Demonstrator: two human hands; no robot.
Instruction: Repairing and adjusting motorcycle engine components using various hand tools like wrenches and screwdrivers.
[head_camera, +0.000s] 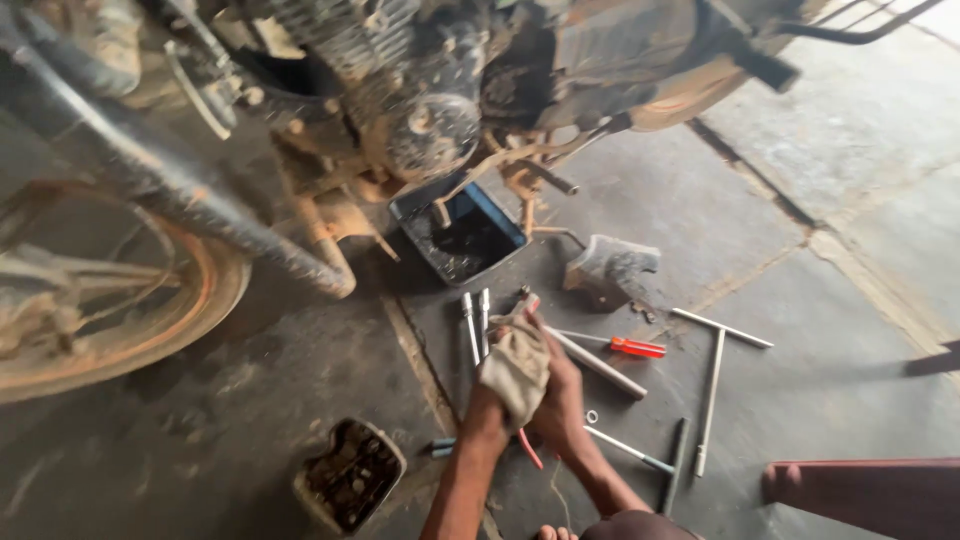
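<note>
Motorbike (400, 90) on stand, drain pan (462, 235) under engine. Below pan on floor: T-wrench (712, 370), red screwdriver (630, 347), sockets (474, 325). Both hands meet below pan. Left hand (490, 410) and right hand (560, 400) both closed on rag (517, 365). Rag looks soft, light, prob. oily; best bunched in palm.

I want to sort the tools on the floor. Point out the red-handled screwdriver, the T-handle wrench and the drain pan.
Red-handled screwdriver (637, 347): head view, on its red handle.
T-handle wrench (711, 385): head view, mid-shaft.
Drain pan (505, 222): head view, on its right rim.
</note>
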